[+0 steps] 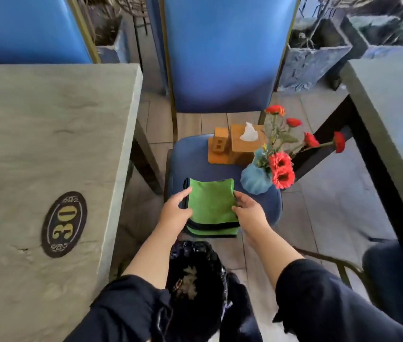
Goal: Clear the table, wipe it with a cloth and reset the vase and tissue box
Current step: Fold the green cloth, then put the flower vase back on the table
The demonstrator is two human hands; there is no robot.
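Observation:
A folded green cloth (211, 206) with dark stripes lies on the front of a blue chair seat (195, 166). My left hand (175, 212) holds its left edge and my right hand (251, 211) holds its right edge. Behind the cloth on the same seat stand a wooden tissue box (243, 144) with a white tissue sticking up and a blue vase (254, 180) of red flowers. The grey stone table (47, 144) with a "30" plaque lies to the left.
A black rubbish bag (195, 275) sits open below my arms. A blue chair back (222, 53) rises behind the seat. Another table (398, 114) with black legs stands at the right. Stone planters (314, 60) line the back.

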